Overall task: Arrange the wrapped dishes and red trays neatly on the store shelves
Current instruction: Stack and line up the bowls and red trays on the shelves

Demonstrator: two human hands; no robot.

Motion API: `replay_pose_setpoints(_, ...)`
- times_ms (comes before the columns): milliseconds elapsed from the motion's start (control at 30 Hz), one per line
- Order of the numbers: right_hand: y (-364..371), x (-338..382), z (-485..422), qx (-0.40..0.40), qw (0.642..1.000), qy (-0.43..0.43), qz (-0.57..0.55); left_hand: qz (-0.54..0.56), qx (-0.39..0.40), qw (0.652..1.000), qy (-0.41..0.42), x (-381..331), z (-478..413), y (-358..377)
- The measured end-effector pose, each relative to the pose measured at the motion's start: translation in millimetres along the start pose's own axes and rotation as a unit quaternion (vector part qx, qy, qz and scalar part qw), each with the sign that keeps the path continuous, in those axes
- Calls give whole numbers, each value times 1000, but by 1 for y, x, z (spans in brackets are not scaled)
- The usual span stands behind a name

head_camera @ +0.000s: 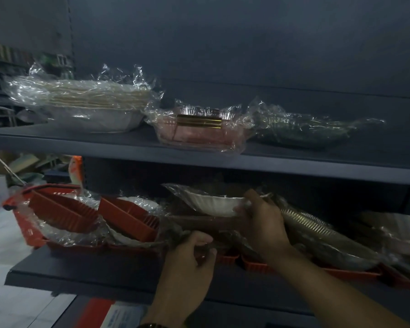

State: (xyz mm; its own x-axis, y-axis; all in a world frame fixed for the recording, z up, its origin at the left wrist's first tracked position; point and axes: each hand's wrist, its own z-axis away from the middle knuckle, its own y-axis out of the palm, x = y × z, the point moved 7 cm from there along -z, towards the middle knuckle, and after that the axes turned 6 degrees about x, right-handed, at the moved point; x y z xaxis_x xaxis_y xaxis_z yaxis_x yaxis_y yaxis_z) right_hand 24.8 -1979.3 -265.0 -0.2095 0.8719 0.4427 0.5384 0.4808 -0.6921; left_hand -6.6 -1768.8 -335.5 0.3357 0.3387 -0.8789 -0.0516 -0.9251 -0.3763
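Wrapped dishes [317, 235] and red trays [64, 211] crowd the lower shelf [92, 271]. The right hand [265, 223] grips the rim of a white wrapped dish [213, 203], held just above the pile. The left hand [187, 261] curls its fingers [211, 254] round a dark wrapped dish [206, 223] near the shelf's front edge. Three more wrapped stacks sit on the upper shelf [104, 143].

Left hand [189, 255] pinches plastic wrap on a brown dish [206, 223]. Right hand [264, 217] grips the white dish [213, 204] rim, just above. Red trays [128, 217] left of both grips; ribbed dish [315, 229] right.
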Motion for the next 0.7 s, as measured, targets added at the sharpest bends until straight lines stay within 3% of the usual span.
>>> replay_pose_setpoints(200,-29,17,30,-49,997,-53,-28,103,-55,993,-23,5,4,-16)
replay_pose_setpoints(400,-41,31,77,-48,996,-58,-47,222,-96,970,-24,-2,21,-38)
replay_pose_setpoints(567,-35,37,117,-68,993,-86,-44,391,-87,914,-61,-7,39,-43)
replay_pose_setpoints(700,-25,44,138,-54,992,-99,-53,394,-104,909,-85,0,55,-46)
